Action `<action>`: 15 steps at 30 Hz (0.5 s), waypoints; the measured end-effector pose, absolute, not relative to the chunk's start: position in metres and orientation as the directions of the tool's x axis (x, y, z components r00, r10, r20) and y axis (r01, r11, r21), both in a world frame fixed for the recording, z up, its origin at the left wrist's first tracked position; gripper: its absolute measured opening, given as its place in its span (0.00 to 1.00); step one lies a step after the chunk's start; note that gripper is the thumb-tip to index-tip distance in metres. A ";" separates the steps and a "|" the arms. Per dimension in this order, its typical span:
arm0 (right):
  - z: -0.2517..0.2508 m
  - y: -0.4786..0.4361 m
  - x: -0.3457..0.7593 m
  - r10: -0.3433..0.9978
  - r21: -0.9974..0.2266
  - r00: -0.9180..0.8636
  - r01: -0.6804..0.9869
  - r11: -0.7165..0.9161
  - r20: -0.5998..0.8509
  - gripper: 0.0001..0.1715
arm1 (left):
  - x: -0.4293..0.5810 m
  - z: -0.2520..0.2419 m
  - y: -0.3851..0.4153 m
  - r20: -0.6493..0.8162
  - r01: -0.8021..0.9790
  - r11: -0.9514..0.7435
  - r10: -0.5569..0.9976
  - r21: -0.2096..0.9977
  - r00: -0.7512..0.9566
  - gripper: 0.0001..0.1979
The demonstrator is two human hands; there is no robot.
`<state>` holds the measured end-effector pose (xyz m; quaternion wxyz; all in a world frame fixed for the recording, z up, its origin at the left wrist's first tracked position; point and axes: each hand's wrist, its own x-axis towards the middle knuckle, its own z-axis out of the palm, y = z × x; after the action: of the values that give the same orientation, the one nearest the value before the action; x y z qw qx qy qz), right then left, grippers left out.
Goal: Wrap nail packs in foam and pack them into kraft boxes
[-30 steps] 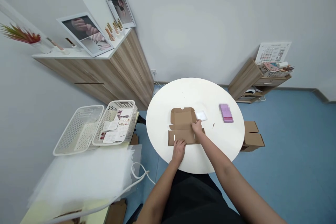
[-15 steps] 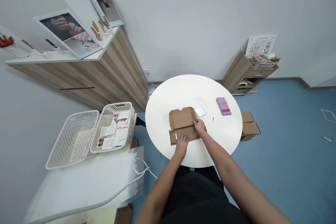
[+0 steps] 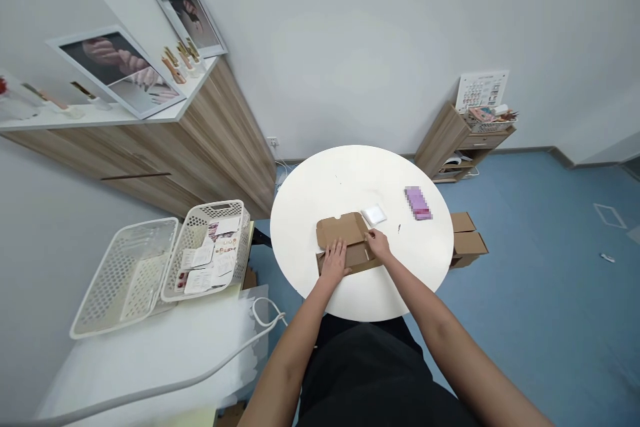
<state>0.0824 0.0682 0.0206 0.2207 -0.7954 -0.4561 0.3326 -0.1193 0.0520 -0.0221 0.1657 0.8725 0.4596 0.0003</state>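
At the centre of the frame, a brown cardboard box (image 3: 344, 232) lies on the white table (image 3: 320, 190), a pinkish-purple packet (image 3: 418, 203) to its right. At lower left, a white basket (image 3: 127, 278) has a pattern of holes; the floor (image 3: 540, 293) is blue.

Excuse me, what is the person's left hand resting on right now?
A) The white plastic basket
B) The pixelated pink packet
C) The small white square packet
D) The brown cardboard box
D: the left hand lies flat, fingers spread, on top of the folded brown cardboard box.
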 end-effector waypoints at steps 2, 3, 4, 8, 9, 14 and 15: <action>0.022 0.060 0.097 0.877 -0.671 0.410 0.579 -0.463 -0.251 0.17 | -0.119 -0.023 0.050 -0.150 0.801 -0.523 0.802 0.291 0.578 0.48; 0.022 0.055 0.105 0.868 -0.668 0.440 0.576 -0.471 -0.232 0.18 | -0.120 -0.023 0.049 -0.147 0.800 -0.523 0.802 0.294 0.579 0.48; 0.022 0.049 0.113 0.851 -0.656 0.467 0.568 -0.497 -0.241 0.19 | -0.120 -0.023 0.048 -0.142 0.798 -0.524 0.802 0.298 0.580 0.49; 0.020 0.017 0.130 0.783 -0.594 0.510 0.524 -0.610 -0.356 0.20 | -0.120 -0.023 0.044 -0.111 0.792 -0.529 0.806 0.304 0.581 0.51; 0.020 0.007 0.129 0.793 -0.584 0.517 0.550 -0.597 -0.323 0.20 | -0.120 -0.023 0.043 -0.110 0.794 -0.527 0.809 0.303 0.578 0.51; 0.025 -0.027 0.097 0.890 -0.539 0.394 0.710 -0.454 -0.231 0.15 | -0.119 -0.027 0.042 -0.109 0.797 -0.516 0.814 0.315 0.570 0.51; 0.027 -0.027 0.090 0.878 -0.512 0.373 0.714 -0.478 -0.300 0.17 | -0.119 -0.028 0.042 -0.105 0.795 -0.515 0.815 0.319 0.570 0.51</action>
<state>0.0900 -0.0274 0.0272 0.1500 -0.8148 -0.4884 0.2738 -0.1189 0.0421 -0.0283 0.1680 0.8699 0.4627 0.0290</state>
